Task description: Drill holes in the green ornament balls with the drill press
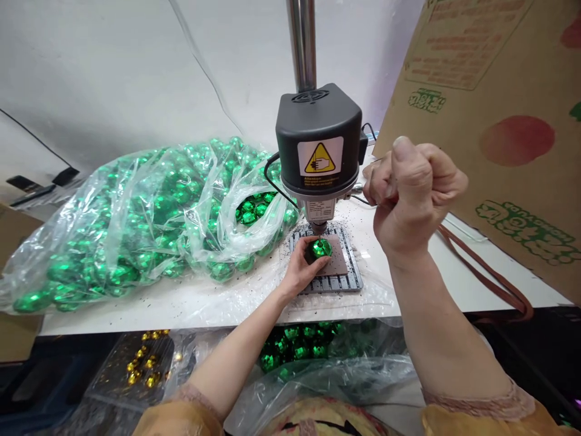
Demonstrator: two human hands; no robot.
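Note:
A small bench drill press (319, 139) with a black motor housing stands on the table. Under its chuck, a shiny green faceted ball (322, 248) sits on a brownish pad (338, 264) over the slotted metal base (355, 281). My left hand (303, 264) curls its thumb and fingers around the ball's left side and holds it. The drill tip meets or nearly meets the ball's top; I cannot tell which. To the right of the motor, my right hand (413, 194) is closed around the press's feed handle, which it mostly hides.
A large clear plastic bag (136, 212) of green balls fills the table's left. At the right stands a cardboard box (454, 121), with a brown strap (494, 272) before it. Below the table edge are more green balls (299, 348) in plastic and several gold balls (145, 363). Dark shavings surround the base.

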